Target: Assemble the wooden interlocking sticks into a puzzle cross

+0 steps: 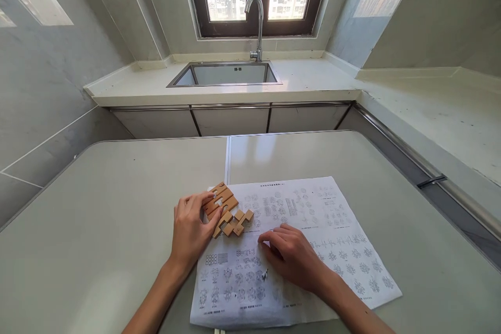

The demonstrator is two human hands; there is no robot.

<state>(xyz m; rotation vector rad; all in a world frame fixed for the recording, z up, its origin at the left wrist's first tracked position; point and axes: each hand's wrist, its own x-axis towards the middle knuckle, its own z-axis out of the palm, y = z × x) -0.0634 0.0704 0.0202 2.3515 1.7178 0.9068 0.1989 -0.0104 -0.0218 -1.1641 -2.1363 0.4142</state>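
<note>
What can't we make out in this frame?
All in the head view:
Printed sheet: small lettering too small to read; part covered by the right hand and right forearm.
Right hand: palm hidden by its own back, so can't tell if it holds anything.
Wooden pieces: partly covered by the left hand.
Sink: floor hidden by its front edge.
Right forearm: cut off by the bottom edge.

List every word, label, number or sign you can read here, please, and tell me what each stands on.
Nothing reads clearly enough to quote.
Heading on the paper sheet: too small to read.
Captions under its drawings: too small.
Dark marks on the sink wall: too small to tell whether lettering.
</note>
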